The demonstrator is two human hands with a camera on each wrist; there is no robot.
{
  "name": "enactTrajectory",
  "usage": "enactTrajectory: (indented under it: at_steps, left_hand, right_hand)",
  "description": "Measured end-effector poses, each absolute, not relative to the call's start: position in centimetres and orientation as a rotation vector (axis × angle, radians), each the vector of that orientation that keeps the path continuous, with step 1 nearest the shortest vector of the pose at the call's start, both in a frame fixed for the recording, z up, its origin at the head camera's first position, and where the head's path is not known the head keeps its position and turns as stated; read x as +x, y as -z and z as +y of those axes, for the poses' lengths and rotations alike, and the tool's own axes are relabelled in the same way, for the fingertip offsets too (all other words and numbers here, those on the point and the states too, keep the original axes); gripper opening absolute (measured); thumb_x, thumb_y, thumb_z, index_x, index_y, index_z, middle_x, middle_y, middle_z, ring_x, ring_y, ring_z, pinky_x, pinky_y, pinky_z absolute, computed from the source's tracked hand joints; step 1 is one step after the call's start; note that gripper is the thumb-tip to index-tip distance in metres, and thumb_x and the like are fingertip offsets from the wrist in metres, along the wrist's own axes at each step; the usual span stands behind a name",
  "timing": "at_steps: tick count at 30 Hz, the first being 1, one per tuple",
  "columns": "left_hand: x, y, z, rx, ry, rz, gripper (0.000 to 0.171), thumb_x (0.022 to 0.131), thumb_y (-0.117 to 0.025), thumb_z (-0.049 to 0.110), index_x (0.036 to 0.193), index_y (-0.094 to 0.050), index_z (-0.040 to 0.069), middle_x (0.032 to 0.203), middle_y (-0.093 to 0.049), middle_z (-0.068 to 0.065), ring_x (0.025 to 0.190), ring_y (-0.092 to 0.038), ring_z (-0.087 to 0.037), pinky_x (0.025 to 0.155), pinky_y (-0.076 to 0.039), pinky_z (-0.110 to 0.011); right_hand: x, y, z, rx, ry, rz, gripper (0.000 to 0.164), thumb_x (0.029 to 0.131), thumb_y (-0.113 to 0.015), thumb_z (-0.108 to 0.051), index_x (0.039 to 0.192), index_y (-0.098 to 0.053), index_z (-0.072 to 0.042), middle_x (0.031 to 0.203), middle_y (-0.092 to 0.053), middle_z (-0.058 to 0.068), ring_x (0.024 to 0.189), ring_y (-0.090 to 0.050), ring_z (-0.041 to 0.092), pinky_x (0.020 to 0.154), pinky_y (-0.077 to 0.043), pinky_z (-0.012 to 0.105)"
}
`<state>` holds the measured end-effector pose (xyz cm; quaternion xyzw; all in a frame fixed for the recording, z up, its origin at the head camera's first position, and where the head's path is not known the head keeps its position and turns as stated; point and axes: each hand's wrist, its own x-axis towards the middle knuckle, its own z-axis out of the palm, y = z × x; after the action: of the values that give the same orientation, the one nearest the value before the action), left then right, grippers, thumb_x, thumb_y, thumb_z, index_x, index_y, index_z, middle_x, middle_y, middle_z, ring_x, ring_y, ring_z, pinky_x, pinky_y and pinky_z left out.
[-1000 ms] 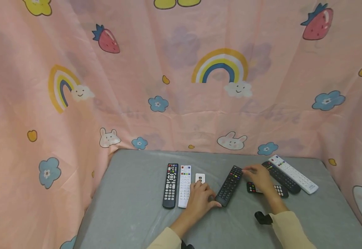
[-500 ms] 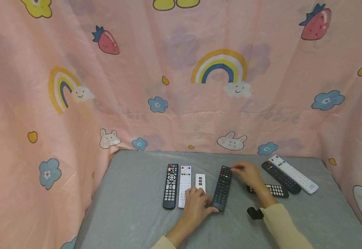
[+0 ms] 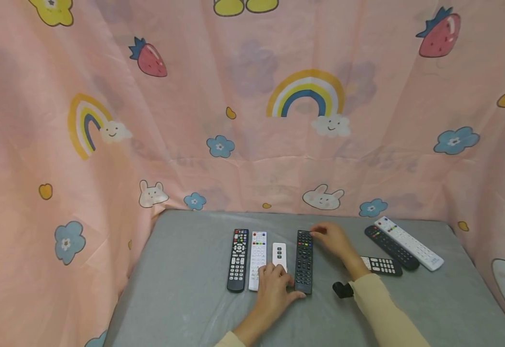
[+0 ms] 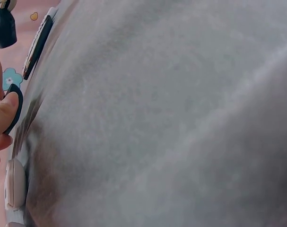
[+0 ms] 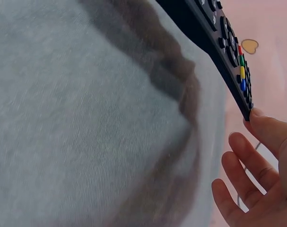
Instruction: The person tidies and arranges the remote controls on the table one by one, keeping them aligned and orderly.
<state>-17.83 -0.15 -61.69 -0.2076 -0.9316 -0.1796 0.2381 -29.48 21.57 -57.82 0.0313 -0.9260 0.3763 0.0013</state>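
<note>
Curtained nook: pink cartoon-print drape (image 3: 183, 106) behind grey table (image 3: 183, 274).

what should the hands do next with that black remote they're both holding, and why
Probably lower the long black rectangular remote onto the grey cloth surface: the left hand and right hand hold its ends, it seems raised in the wrist views, and it lines up beside the small white rectangular remote.

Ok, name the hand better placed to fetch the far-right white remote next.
Probably the right hand: it is nearer the far-right white remote, while the left hand sits farther left. Both hold the black remote between them.
</note>
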Motion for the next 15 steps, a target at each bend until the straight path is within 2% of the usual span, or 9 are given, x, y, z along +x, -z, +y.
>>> enactTrajectory:
  at_steps: [15]
  left_hand:
    - [-18.2,62.0,0.3,-0.478,0.419,-2.634,0.044,0.058,-0.08,0.068,0.066,-0.064,0.028,0.076,-0.048,0.012,0.082,-0.043,-0.009,0.085,-0.032,-0.033]
  right_hand:
    - [-30.4,58.6,20.3,0.132,-1.191,-2.906,0.019,0.097,-0.06,-0.013,0.111,-0.069,-0.002,0.113,-0.07,0.019,0.112,-0.063,0.037,0.1,-0.047,0.053]
